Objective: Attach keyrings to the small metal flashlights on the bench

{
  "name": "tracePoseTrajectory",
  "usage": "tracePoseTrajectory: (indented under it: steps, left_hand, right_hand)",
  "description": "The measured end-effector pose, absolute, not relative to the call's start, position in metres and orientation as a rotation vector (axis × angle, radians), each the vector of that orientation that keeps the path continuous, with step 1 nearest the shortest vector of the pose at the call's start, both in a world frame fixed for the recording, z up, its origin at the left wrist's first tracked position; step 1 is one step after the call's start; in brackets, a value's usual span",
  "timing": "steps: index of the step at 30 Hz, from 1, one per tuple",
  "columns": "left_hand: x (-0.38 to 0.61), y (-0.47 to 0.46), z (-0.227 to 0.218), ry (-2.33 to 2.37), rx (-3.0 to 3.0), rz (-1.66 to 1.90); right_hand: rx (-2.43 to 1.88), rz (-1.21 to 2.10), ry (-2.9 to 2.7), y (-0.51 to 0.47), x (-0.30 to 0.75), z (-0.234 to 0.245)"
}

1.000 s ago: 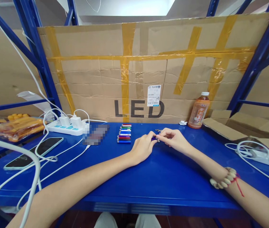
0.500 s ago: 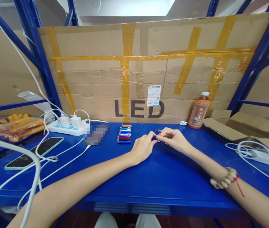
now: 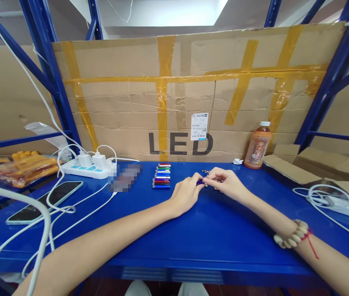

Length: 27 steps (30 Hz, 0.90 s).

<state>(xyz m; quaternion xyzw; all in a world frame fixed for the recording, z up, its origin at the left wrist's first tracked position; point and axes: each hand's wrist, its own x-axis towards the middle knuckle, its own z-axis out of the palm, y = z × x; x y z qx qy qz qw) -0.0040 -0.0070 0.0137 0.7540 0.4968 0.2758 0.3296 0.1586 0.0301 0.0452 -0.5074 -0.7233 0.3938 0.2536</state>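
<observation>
Close together over the blue table (image 3: 211,234), my two hands meet at a slim purple tube (image 3: 199,182). My left hand (image 3: 184,195) is closed around it, fingers covering most of its length. The thumb and fingertips of my right hand (image 3: 226,181) are pinched at the tube's right end; whatever tiny part they hold there is hidden. Small metal pieces (image 3: 205,171) lie behind and partly under my right hand. Left of my left hand, several short coloured tubes (image 3: 161,176) in blue, red, green and purple, with silvery ends, are lined up in a row.
A power strip (image 3: 84,169), a phone (image 3: 47,201) and loose white cables (image 3: 78,211) crowd the left side. On the right stand a drink bottle (image 3: 258,146) and an opened cardboard box (image 3: 288,169), with a coiled cable (image 3: 325,199) in front. A taped cardboard sheet (image 3: 125,107) closes off the back.
The whole view has shifted slightly, with things sitting a little lower in it. Both hands keep nearly the same place and grip at the purple tube.
</observation>
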Motion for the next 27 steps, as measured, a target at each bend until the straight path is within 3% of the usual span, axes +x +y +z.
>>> tracePoseTrajectory:
  steps: [27]
  left_hand:
    - [-0.0042,-0.0072,0.0146,1.302,1.971,0.703]
  right_hand:
    - [-1.365,1.063,-1.974,0.0304,0.1594,0.0450]
